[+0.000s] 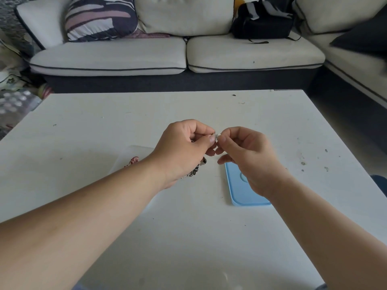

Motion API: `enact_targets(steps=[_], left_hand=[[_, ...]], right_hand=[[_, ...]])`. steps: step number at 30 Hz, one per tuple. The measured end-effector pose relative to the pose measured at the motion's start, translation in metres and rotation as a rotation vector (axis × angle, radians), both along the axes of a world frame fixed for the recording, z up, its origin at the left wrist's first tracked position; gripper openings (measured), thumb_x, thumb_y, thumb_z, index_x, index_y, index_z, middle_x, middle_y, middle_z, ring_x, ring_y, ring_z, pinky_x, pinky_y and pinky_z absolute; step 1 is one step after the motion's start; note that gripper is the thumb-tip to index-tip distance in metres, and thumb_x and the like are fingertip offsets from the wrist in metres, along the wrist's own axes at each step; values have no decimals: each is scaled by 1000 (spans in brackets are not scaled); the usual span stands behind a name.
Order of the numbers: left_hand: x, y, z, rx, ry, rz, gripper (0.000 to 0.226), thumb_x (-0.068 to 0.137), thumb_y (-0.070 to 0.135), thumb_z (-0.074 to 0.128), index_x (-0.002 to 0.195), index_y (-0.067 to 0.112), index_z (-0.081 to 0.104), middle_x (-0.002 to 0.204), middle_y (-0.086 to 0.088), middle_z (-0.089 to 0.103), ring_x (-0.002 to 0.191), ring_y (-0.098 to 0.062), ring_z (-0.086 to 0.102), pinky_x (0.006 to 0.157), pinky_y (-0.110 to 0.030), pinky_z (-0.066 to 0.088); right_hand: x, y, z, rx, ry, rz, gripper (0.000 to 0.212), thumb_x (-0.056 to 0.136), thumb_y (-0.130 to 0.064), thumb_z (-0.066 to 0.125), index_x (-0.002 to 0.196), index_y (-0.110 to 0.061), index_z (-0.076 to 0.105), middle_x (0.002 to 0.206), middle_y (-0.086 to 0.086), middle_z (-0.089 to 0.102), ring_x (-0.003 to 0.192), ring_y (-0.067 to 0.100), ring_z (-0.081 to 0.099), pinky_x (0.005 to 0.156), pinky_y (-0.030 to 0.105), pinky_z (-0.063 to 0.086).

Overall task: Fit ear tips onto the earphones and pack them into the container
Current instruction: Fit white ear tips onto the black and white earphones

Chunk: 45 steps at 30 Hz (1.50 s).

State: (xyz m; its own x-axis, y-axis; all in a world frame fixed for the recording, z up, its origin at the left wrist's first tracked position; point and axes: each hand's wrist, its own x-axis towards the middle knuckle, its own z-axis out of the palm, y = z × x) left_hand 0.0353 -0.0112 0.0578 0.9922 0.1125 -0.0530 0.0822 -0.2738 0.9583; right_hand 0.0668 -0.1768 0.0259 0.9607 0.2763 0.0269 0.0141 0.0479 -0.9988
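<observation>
My left hand and my right hand meet fingertip to fingertip above the middle of the white table. Between the pinched fingers sits a tiny pale ear tip, against a small earphone piece held by my left hand. A braided black, white and red earphone cable hangs below my left palm, and its reddish end shows beyond my left wrist. A light blue flat container lid lies on the table under my right hand. A clear container sits partly hidden behind my left forearm.
A white sofa with a patterned cushion and a black bag stands beyond the table's far edge. Small dark specks dot the table's right side. Cluttered floor lies at the left.
</observation>
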Motion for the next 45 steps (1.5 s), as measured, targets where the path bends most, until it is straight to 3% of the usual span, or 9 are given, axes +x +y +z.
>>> enact_targets(steps=[4,6,16,23,28,33,38,42,45], left_hand=[[0,-1,1,51,-9,-5,8,97,12,69,96,19,72,80,0,78,76,-10,76,59,-28,59],[1,-1,1,85,-39,-15,7,97,12,69,96,18,71,79,2,77,73,-7,75,55,-22,55],[4,-2,-4,264,-121,-41,8,95,13,70,91,19,68,79,8,71,72,-7,70,54,-16,48],[2,-1,-4,202,-73,-25,6,94,14,72,92,18,68,81,5,74,74,-13,74,60,-27,58],[-1,-3,3,83,-25,7,4,96,13,70,99,16,68,87,-4,75,70,-9,74,54,-22,56],[0,-4,2,47,-16,22,3,96,17,72,96,20,70,83,-3,77,74,-16,76,64,-45,62],[0,-2,2,-2,-14,-22,6,97,14,69,100,16,73,80,0,78,75,-13,76,59,-25,57],[-2,-1,2,-2,-25,-61,13,98,8,65,99,14,77,83,-4,79,79,-16,76,60,-25,57],[-2,0,2,-2,-19,-64,13,98,9,66,99,16,78,83,-6,79,81,-20,77,64,-33,61]], right_hand=[[-1,-1,0,-38,-40,0,14,100,-7,62,93,4,67,85,19,70,85,31,69,75,39,59],[-1,-2,1,-26,-31,4,14,101,-8,61,94,3,67,93,27,70,94,39,70,76,39,60],[-1,0,-3,18,104,-35,16,99,-10,64,99,4,71,99,26,74,95,36,73,81,39,59],[-1,0,0,-126,-83,-102,9,94,-3,67,89,-5,73,84,14,76,80,30,74,79,31,61],[-1,0,-1,22,17,-73,10,97,-5,67,97,3,74,94,23,76,93,43,72,90,47,61],[-2,2,3,160,131,-68,17,98,-6,64,94,8,71,97,33,70,98,53,66,87,46,58],[1,-1,7,236,294,0,16,98,-14,65,93,1,65,88,17,65,88,32,66,74,37,57],[2,-4,4,272,335,152,15,89,-19,69,94,-7,62,92,16,65,88,27,68,76,34,56],[5,-9,4,218,313,174,32,86,-21,70,107,3,66,99,18,67,95,27,68,82,34,56]])
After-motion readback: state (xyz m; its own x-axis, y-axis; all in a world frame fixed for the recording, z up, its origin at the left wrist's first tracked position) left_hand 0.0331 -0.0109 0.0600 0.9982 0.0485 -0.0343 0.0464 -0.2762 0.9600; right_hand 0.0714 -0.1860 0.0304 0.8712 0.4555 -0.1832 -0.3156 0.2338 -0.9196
